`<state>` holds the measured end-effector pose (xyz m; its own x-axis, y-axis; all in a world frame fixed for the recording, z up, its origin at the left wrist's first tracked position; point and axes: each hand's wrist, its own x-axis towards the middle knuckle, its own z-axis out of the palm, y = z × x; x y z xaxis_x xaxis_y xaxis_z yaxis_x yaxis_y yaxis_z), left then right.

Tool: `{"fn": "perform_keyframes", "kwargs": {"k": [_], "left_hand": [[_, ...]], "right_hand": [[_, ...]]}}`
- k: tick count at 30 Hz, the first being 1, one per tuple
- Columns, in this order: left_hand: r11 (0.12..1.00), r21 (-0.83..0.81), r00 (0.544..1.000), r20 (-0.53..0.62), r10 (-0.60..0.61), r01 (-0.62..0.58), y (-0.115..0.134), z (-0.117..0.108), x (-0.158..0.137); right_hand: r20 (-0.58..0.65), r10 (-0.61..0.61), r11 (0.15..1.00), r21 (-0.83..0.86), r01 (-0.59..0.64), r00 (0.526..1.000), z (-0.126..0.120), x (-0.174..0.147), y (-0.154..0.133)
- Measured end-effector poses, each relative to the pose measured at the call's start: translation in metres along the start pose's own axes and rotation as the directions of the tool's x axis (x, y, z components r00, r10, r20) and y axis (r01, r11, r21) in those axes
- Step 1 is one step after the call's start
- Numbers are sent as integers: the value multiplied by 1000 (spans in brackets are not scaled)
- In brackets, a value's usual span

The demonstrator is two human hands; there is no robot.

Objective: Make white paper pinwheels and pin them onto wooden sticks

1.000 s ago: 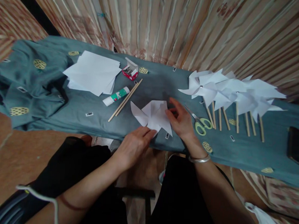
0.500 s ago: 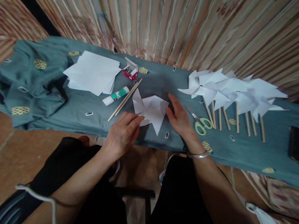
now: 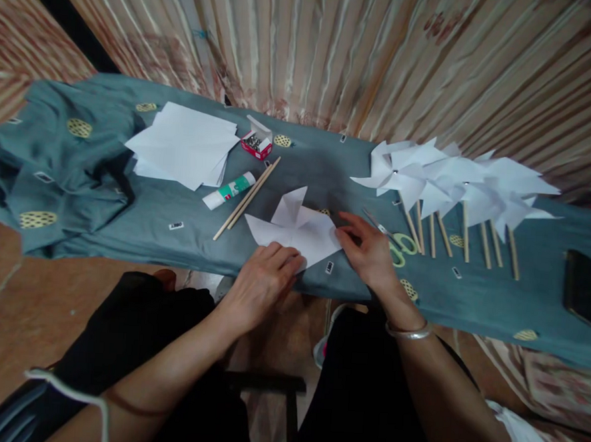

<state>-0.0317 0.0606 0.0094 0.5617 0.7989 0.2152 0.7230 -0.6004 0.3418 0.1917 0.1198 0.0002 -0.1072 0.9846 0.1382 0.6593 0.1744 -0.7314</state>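
Observation:
A white paper pinwheel (image 3: 302,229), partly folded with two blades standing up at its left and top, lies in front of me on the cloth. My left hand (image 3: 266,278) is closed on its near edge, and the fingers hide that part of the paper. At the right corner my right hand (image 3: 366,250) pinches the sheet between thumb and fingers. Scissors with green handles (image 3: 403,244) lie just beyond the right hand. Left of the pinwheel are two wooden sticks (image 3: 249,197) and a glue stick (image 3: 228,190).
A stack of white paper (image 3: 185,144) lies at the left beside an open red box of small metal pins (image 3: 256,142). Finished pinwheels on sticks (image 3: 443,177) overlap at the right. A dark phone (image 3: 587,290) rests near the right end of the grey-green cloth (image 3: 174,247).
The pinwheel has been turned, so its blades point differently. My left hand has shifted right along the near edge, and my right hand has closed on the right corner.

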Motion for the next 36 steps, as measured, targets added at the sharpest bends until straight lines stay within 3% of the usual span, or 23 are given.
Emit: {"fn": "perform_keyframes", "kwargs": {"k": [4,7,11,15,18,30,36], "left_hand": [[998,59,999,-41,12,-10,-2,-5,-2],[997,78,998,-58,-6,10,0,-7,0],[999,41,999,-41,19,-18,8,-3,8],[1000,18,1000,23,3,-3,14,4,16],[999,-20,998,54,-31,32,15,5,18],[999,-23,1000,-8,-25,25,13,8,18],[1000,0,999,-7,-32,32,13,9,22]], "right_hand": [[67,91,993,74,-96,994,-13,-28,-1],[95,92,996,-22,-90,991,-25,-47,-6],[-17,-82,978,-194,77,996,-36,-55,-12],[101,-267,950,-140,279,958,-32,-53,-14],[180,-310,939,-92,330,933,-26,-53,-12],[213,-248,964,-41,262,945,-25,-52,-15],[191,-116,992,79,103,975,-24,-53,-15]]}}
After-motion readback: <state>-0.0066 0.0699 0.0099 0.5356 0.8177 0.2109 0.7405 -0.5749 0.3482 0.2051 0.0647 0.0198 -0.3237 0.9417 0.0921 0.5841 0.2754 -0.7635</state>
